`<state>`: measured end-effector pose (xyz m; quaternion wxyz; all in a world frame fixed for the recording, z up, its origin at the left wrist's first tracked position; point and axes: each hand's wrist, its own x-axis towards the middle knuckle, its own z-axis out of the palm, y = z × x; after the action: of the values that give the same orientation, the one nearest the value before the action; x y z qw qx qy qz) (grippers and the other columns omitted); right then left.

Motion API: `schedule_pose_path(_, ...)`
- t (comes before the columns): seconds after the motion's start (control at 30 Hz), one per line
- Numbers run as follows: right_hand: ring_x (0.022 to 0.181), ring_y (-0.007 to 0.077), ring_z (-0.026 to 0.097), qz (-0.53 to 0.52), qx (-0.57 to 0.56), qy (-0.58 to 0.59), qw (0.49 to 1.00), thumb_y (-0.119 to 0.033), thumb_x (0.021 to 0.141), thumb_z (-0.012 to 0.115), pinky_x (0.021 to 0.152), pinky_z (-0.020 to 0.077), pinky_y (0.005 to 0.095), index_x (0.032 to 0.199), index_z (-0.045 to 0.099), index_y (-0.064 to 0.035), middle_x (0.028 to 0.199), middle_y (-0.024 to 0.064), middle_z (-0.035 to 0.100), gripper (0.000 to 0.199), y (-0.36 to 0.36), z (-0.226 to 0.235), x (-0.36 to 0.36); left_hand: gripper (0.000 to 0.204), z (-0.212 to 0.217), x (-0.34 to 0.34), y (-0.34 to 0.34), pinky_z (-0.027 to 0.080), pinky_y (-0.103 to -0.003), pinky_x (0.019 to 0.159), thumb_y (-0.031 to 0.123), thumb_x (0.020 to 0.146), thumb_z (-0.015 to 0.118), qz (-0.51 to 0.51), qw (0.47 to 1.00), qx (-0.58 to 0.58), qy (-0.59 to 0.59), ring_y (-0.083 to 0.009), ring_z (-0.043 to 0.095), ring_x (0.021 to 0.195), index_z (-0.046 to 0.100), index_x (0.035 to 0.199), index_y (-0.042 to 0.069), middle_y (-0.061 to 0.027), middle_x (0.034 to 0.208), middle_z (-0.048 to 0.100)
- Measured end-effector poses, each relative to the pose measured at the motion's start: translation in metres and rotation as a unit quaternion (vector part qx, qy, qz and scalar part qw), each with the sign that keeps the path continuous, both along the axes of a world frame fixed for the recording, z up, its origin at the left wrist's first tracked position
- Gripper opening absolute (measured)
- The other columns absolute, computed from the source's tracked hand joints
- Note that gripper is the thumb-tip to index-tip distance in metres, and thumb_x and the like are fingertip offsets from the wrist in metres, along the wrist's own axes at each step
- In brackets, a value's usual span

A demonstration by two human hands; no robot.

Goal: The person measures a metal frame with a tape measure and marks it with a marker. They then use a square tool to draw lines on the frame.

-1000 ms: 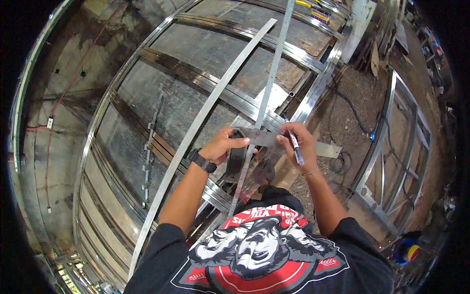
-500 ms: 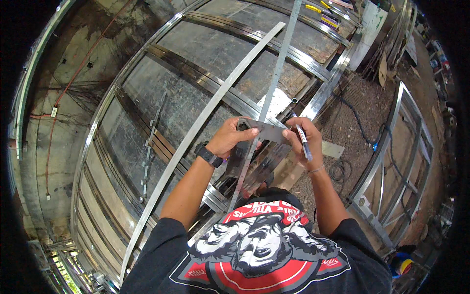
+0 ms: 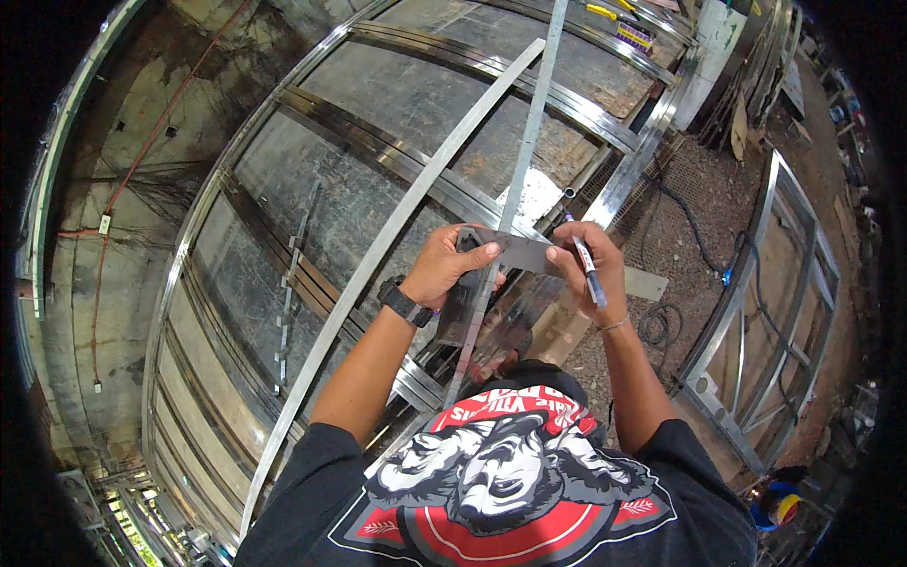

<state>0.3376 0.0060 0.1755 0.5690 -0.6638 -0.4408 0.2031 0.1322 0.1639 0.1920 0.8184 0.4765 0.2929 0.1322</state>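
My left hand (image 3: 444, 269), with a black watch at the wrist, grips the left end of a flat grey metal plate (image 3: 522, 251), thumb on top. The plate lies across a long narrow metal bar (image 3: 530, 142) that runs from the far edge down toward my chest. At the plate's right end, the thumb of my right hand (image 3: 605, 260) presses on it. A white and dark marker pen (image 3: 588, 265) is held between the fingers of that same hand, slanting down. My palms hide part of the plate's ends.
A long pale metal strip (image 3: 397, 217) crosses the table left of my hands. Beneath it are metal tubes (image 3: 453, 192) on a dark sheet tabletop (image 3: 312, 156). On the ground to the right are a metal frame (image 3: 723, 354) and a dark cable (image 3: 694, 222). A purple and yellow box (image 3: 634, 37) sits far off.
Both hands keep hold of the plate in nearly the same spot. The pen in my right hand has shifted slightly. The view has moved a little.
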Motion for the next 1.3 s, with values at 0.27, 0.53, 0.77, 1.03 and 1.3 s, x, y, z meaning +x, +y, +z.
schedule_pose_path(0.27, 0.085, 0.0099, 0.059, 0.001, -0.004, 0.022, 1.0, -0.017, 0.091, 0.083, 0.079, 0.0487, 0.026, 0.11, 0.071, -0.0033, 0.097, -0.0004, 0.064, 0.026, 0.001, 0.001, -0.002, 0.031, 0.0, 0.0, 0.001, 0.067, -0.035, 0.069, 0.018, 0.096, 0.08, 0.005, 1.0, 0.006, -0.011, -0.0254, 0.079, 0.083, 0.064, 0.115, -0.001, -0.0137, 0.1, 0.075)
schedule_pose_path(0.53, 0.086, 0.0102, 0.059, 0.001, -0.018, -0.003, 1.0, -0.018, 0.091, 0.083, 0.079, 0.0495, 0.0267, 0.111, 0.071, -0.0039, 0.098, 0.0003, 0.065, 0.027, -0.001, 0.008, -0.001, 0.03, 0.0, 0.001, 0.002, 0.066, -0.035, 0.067, 0.018, 0.097, 0.079, 0.002, 1.0, 0.022, 0.0, -0.0254, 0.079, 0.081, 0.064, 0.115, -0.001, -0.015, 0.098, 0.075)
schedule_pose_path(0.77, 0.087, 0.009, 0.059, 0.006, -0.004, -0.028, 1.0, -0.019, 0.097, 0.078, 0.08, 0.049, 0.0252, 0.124, 0.071, -0.0043, 0.097, 0.0, 0.065, 0.032, 0.0, 0.002, 0.001, 0.03, 0.003, 0.002, 0.0, 0.065, -0.034, 0.067, 0.018, 0.096, 0.081, 0.009, 1.0, 0.015, -0.002, -0.0238, 0.079, 0.079, 0.064, 0.113, 0.0, -0.0132, 0.093, 0.075)
schedule_pose_path(1.03, 0.089, 0.0085, 0.061, 0.061, 0.022, 0.182, 0.981, -0.026, 0.103, 0.071, 0.079, 0.0497, 0.0253, 0.125, 0.072, -0.0012, 0.103, 0.0014, 0.07, 0.034, -0.003, 0.027, -0.01, 0.031, 0.003, 0.001, -0.001, 0.065, -0.034, 0.067, 0.018, 0.095, 0.082, 0.013, 1.0, 0.013, 0.006, -0.0236, 0.079, 0.079, 0.063, 0.112, 0.0, -0.0137, 0.092, 0.075)
schedule_pose_path(1.3, 0.089, 0.0076, 0.063, 0.041, -0.033, 0.218, 0.974, -0.022, 0.096, 0.08, 0.078, 0.0499, 0.0239, 0.111, 0.075, -0.0023, 0.098, 0.0009, 0.072, 0.025, 0.007, 0.037, -0.021, 0.031, 0.007, 0.002, -0.002, 0.065, -0.034, 0.066, 0.016, 0.094, 0.082, 0.009, 1.0, 0.021, 0.0, -0.0237, 0.079, 0.079, 0.062, 0.112, 0.001, -0.0141, 0.091, 0.076)
